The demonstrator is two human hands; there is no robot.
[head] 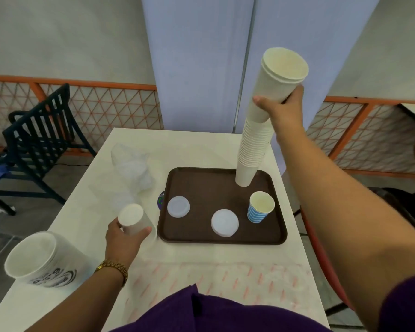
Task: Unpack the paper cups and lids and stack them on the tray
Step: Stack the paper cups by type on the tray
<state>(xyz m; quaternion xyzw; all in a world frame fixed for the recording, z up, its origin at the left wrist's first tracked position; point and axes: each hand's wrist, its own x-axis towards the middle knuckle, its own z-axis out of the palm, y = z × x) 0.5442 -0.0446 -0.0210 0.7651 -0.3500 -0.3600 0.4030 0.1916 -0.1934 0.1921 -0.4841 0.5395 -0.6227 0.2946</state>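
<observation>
A tall stack of white paper cups stands at the far right corner of the brown tray. My right hand grips the stack near its top, below the open rim. On the white table left of the tray, my left hand holds a white cup lying in clear plastic wrap, its base toward me. Two white lids lie on the tray's near side. A blue-striped cup stands upright beside them.
A sleeve of white cups with black print lies at the table's near left edge. Crumpled clear plastic sits left of the tray, a flat printed wrapper in front of it. A dark chair stands to the left.
</observation>
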